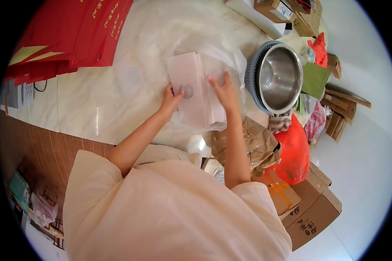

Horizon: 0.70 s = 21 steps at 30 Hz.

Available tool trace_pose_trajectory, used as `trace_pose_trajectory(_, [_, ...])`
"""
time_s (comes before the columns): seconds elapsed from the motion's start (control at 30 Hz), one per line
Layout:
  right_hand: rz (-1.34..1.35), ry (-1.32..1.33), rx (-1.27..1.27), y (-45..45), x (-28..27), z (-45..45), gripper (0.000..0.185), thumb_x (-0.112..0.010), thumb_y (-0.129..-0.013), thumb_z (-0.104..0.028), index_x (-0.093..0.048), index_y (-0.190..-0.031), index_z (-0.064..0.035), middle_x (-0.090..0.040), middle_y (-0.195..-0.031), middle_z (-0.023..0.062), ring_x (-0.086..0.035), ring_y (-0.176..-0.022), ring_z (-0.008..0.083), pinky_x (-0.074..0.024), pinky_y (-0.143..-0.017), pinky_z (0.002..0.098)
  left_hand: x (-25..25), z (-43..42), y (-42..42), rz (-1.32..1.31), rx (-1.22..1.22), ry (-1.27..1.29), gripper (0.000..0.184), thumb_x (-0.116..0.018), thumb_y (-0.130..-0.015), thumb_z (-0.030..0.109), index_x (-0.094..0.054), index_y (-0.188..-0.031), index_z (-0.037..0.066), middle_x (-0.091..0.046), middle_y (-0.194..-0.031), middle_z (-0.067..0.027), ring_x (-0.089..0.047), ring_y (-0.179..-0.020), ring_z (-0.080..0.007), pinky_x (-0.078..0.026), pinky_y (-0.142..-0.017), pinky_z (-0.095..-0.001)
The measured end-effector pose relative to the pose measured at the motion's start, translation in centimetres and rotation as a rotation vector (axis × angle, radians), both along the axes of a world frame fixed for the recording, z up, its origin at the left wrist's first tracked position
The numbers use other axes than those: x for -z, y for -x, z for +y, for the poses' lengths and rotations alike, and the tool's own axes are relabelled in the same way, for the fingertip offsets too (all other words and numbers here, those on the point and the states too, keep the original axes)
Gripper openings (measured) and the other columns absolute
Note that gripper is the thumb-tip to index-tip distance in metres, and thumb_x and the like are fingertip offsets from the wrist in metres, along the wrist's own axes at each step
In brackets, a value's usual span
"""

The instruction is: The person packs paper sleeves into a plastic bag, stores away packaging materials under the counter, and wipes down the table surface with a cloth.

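A stack of flat pale pink paper pieces [188, 104] stands on the marble-patterned table in front of me. Its near-left face bears a round grey mark, and the edges of many thin layers show to the right. My left hand [171, 101] grips the left side, thumb on the printed face and the other fingers partly hidden. On the opposite side, my right hand [225, 92] clasps the layers with its thumb over them; some of its fingers are out of sight. Clear plastic bag film [204, 45] lies around and behind the stack.
Red printed bags [78, 30] lie at the upper left of the marble-patterned table [85, 93]. A steel bowl [281, 78] sits in a grey-blue basket to the right. Nearer me are crumpled brown paper [246, 145], a red plastic bag [294, 150] and cardboard boxes [313, 213].
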State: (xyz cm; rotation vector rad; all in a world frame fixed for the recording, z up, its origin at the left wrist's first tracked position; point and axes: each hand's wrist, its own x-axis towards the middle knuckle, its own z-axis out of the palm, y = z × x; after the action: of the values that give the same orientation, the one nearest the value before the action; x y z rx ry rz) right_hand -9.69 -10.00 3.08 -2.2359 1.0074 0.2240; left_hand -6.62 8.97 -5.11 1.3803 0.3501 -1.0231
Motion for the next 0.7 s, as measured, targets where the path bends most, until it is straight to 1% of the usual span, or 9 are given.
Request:
trace_pose_trajectory(0.07, [-0.013, 0.082, -0.073, 0.0, -1.5, 2.7, 0.094, -0.071, -0.069, -0.054, -0.037, -0.133, 0.0066, -0.056, -0.114, 0.0297, -0.058, -0.104, 0.0388, -0.0473, -0.085, 0.0412, 0.0, 0.0, 0.1, 0.024, -0.020, 0.043, 0.051, -0.053, -0.092, 0.017, -0.028, -0.134, 0.001, -0.044, -0.127, -0.0114, -0.045, -0.117, -0.0213, -0.037, -0.099, -0.0342])
trace_pose_trajectory(0.13, [-0.029, 0.160, -0.150, -0.2, -2.7, 5.4, 0.112, -0.080, -0.058, -0.047, -0.024, -0.139, 0.0068, -0.060, -0.101, 0.0294, -0.061, -0.094, 0.0376, -0.0504, -0.076, 0.0424, 0.5, 0.5, 0.4, 0.073, -0.051, 0.160, 0.052, -0.049, -0.095, 0.018, -0.024, -0.138, 0.003, -0.042, -0.131, -0.0084, -0.044, -0.119, -0.0214, -0.036, -0.101, -0.0347])
trace_pose_trajectory(0.23, [0.013, 0.120, -0.162, -0.8, -3.4, 8.9, 0.120, -0.082, -0.056, -0.043, -0.013, -0.141, 0.0072, -0.059, -0.100, 0.0289, -0.062, -0.088, 0.0372, -0.0513, -0.069, 0.0427, -0.5, 1.2, 0.6, 0.126, -0.093, 0.226, 0.056, -0.045, -0.096, 0.019, -0.017, -0.142, 0.006, -0.041, -0.134, -0.0060, -0.043, -0.121, -0.0213, -0.035, -0.102, -0.0351])
trace_pose_trajectory(0.27, [0.065, 0.112, -0.130, -1.3, -3.3, 9.8, 0.120, -0.081, -0.059, -0.038, -0.007, -0.141, 0.0079, -0.046, -0.118, 0.0346, -0.059, -0.092, 0.0424, -0.0499, -0.074, 0.0437, -0.4, 1.5, 0.5, 0.126, -0.097, 0.224, 0.056, -0.045, -0.096, 0.019, -0.017, -0.142, 0.006, -0.041, -0.134, -0.0060, -0.043, -0.121, -0.0213, -0.035, -0.102, -0.0351])
trace_pose_trajectory(0.37, [-0.182, 0.274, 0.013, -1.5, -1.6, 11.3, 0.112, -0.081, -0.062, -0.028, -0.009, -0.139, 0.0088, -0.034, -0.125, 0.0357, -0.052, -0.101, 0.0455, -0.0458, -0.083, 0.0430, -0.5, 2.6, 0.2, 0.126, -0.103, 0.315, 0.061, -0.050, -0.094, 0.017, -0.017, -0.143, 0.004, -0.036, -0.137, -0.0138, -0.038, -0.125, -0.0201, -0.037, -0.100, -0.0340])
trace_pose_trajectory(0.5, [-0.246, 0.258, 0.064, -1.3, -1.1, 11.8, 0.104, -0.081, -0.061, -0.021, -0.015, -0.136, 0.0102, -0.034, -0.121, 0.0341, -0.043, -0.108, 0.0460, -0.0402, -0.091, 0.0419, -0.1, 2.6, -0.1, -0.055, -0.033, 0.093, 0.056, -0.055, -0.092, 0.019, -0.026, -0.136, 0.001, -0.042, -0.131, -0.0163, -0.044, -0.121, -0.0221, -0.041, -0.096, -0.0338])
trace_pose_trajectory(0.57, [-0.201, 0.236, 0.119, -1.1, -1.0, 11.6, 0.095, -0.082, -0.061, -0.020, -0.024, -0.129, 0.0108, -0.040, -0.114, 0.0289, -0.041, -0.110, 0.0429, -0.0387, -0.093, 0.0418, 0.8, 2.5, 0.2, -0.123, -0.001, 0.024, 0.053, -0.057, -0.091, 0.020, -0.030, -0.132, -0.001, -0.045, -0.127, -0.0170, -0.047, -0.117, -0.0226, -0.042, -0.095, -0.0339])
trace_pose_trajectory(0.63, [-0.199, 0.276, 0.084, -1.0, -0.4, 11.3, 0.093, -0.082, -0.061, -0.022, -0.026, -0.126, 0.0111, -0.042, -0.112, 0.0280, -0.043, -0.109, 0.0425, -0.0397, -0.091, 0.0428, -0.1, 2.5, 0.0, -0.411, 0.170, -0.322, 0.044, -0.059, -0.090, 0.022, -0.039, -0.121, -0.002, -0.052, -0.117, -0.0165, -0.053, -0.107, -0.0229, -0.043, -0.092, -0.0352])
trace_pose_trajectory(0.7, [-0.196, 0.314, 0.055, -1.2, 0.2, 11.1, 0.091, -0.082, -0.060, -0.024, -0.027, -0.124, 0.0114, -0.044, -0.110, 0.0271, -0.045, -0.108, 0.0422, -0.0408, -0.090, 0.0438, 2.3, 2.6, 0.4, -0.342, 0.128, -0.195, 0.041, -0.059, -0.090, 0.022, -0.042, -0.117, -0.002, -0.054, -0.112, -0.0159, -0.055, -0.102, -0.0225, -0.045, -0.089, -0.0350])
